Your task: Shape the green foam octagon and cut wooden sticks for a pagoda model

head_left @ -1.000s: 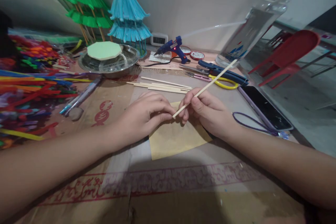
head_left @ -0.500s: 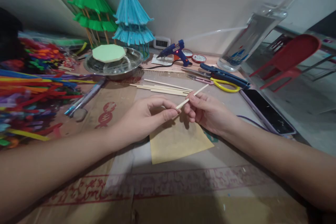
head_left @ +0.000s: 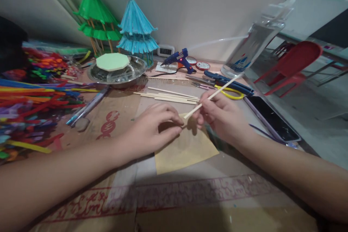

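Observation:
My right hand (head_left: 217, 110) pinches a thin pale wooden stick (head_left: 223, 87), which slants from lower left to upper right. Just left of the stick's lower end, my left hand (head_left: 157, 127) has its thumb and fingertips a little apart; nothing shows between them. Beneath both hands lies a yellowish paper sheet (head_left: 185, 154). Several more pale sticks (head_left: 168, 97) rest in a loose row behind the hands.
Colourful pipe cleaners (head_left: 35, 105) spread at left. Behind stand green (head_left: 95, 9) and blue (head_left: 136, 21) tiered models, a metal bowl (head_left: 136, 69) and a glue gun (head_left: 178, 59). Scissors (head_left: 231, 92), a phone (head_left: 272, 116) and a clear bottle (head_left: 241, 50) are at right.
The stick has slid up and right through my right hand's fingers, showing more length beyond them. My left hand's fingertips have come off its lower end. The view has shifted slightly.

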Demonstrator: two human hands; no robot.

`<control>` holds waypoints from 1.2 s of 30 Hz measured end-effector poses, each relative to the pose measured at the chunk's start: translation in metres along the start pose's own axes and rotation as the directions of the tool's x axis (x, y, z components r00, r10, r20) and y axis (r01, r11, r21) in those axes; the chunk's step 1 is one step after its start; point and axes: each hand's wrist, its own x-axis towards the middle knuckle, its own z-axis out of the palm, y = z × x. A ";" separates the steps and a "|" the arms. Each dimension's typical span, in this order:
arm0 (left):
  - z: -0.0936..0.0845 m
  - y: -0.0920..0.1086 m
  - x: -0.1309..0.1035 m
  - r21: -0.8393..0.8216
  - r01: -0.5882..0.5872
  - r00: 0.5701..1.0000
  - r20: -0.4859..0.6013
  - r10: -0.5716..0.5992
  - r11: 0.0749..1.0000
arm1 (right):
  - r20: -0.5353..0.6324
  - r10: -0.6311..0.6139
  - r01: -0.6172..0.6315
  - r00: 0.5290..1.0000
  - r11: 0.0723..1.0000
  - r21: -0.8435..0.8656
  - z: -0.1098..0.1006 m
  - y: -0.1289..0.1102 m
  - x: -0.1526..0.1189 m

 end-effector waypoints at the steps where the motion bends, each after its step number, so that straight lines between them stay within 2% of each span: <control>1: 0.001 -0.001 -0.002 0.080 -0.032 0.999 0.029 0.030 0.996 | 0.003 -0.113 0.112 0.994 0.979 -0.173 -0.002 -0.006 -0.004; 3: 0.004 -0.001 -0.006 0.195 -0.053 0.994 0.101 0.034 0.979 | 0.150 -0.243 0.285 0.958 0.824 -0.489 -0.004 -0.013 -0.010; 5: 0.007 -0.002 -0.008 0.260 -0.048 0.989 0.149 0.010 0.964 | 0.361 -0.187 0.387 0.914 0.673 -0.630 -0.003 -0.013 -0.011; 7: 0.009 -0.002 -0.009 0.295 -0.052 0.987 0.161 0.004 0.954 | 0.480 -0.110 0.442 0.871 0.605 -0.663 -0.001 -0.007 -0.009; 9: 0.009 -0.003 -0.008 0.317 -0.057 0.985 0.173 0.002 0.947 | 0.514 -0.101 0.480 0.852 0.541 -0.690 0.002 -0.001 -0.005; 12: 0.010 -0.004 -0.008 0.333 -0.055 0.982 0.189 -0.010 0.941 | 0.479 -0.118 0.480 0.870 0.432 -0.764 0.004 0.002 -0.004; 14: 0.011 -0.006 -0.008 0.332 -0.057 0.982 0.188 -0.007 0.942 | 0.470 -0.107 0.466 0.876 0.436 -0.770 0.007 0.000 -0.007; 16: 0.011 -0.008 -0.009 0.320 -0.071 0.983 0.184 0.011 0.945 | 0.514 -0.101 0.494 0.852 0.480 -0.725 0.011 -0.001 -0.011; 18: 0.011 -0.009 -0.010 0.315 -0.080 0.983 0.181 0.023 0.946 | 0.553 -0.131 0.542 0.822 0.477 -0.692 0.013 -0.001 -0.012; 21: 0.011 -0.008 -0.009 0.333 -0.072 0.982 0.189 0.008 0.940 | 0.502 -0.166 0.520 0.849 0.428 -0.739 0.010 0.002 -0.011; 23: 0.011 -0.007 -0.008 0.341 -0.074 0.981 0.196 0.006 0.937 | 0.464 -0.145 0.475 0.874 0.456 -0.752 0.008 0.002 -0.011; 26: 0.011 -0.006 -0.007 0.339 -0.087 0.979 0.204 0.017 0.937 | 0.503 -0.134 0.499 0.854 0.486 -0.718 0.009 0.003 -0.011; 28: 0.011 -0.005 -0.007 0.342 -0.084 0.979 0.203 0.014 0.936 | 0.517 -0.158 0.528 0.841 0.443 -0.724 0.011 0.003 -0.010; 30: 0.011 -0.005 -0.008 0.342 -0.075 0.980 0.199 0.006 0.937 | 0.489 -0.164 0.511 0.857 0.406 -0.758 0.012 0.003 -0.009; 32: 0.011 -0.005 -0.008 0.339 -0.073 0.980 0.198 0.005 0.938 | 0.456 -0.162 0.479 0.875 0.425 -0.768 0.013 0.002 -0.010; 34: 0.011 -0.006 -0.009 0.331 -0.083 0.979 0.201 0.016 0.940 | 0.492 -0.161 0.505 0.856 0.469 -0.725 0.014 0.002 -0.011; 36: 0.011 -0.006 -0.009 0.335 -0.084 0.980 0.198 0.017 0.938 | 0.529 -0.170 0.542 0.831 0.459 -0.704 0.015 0.002 -0.011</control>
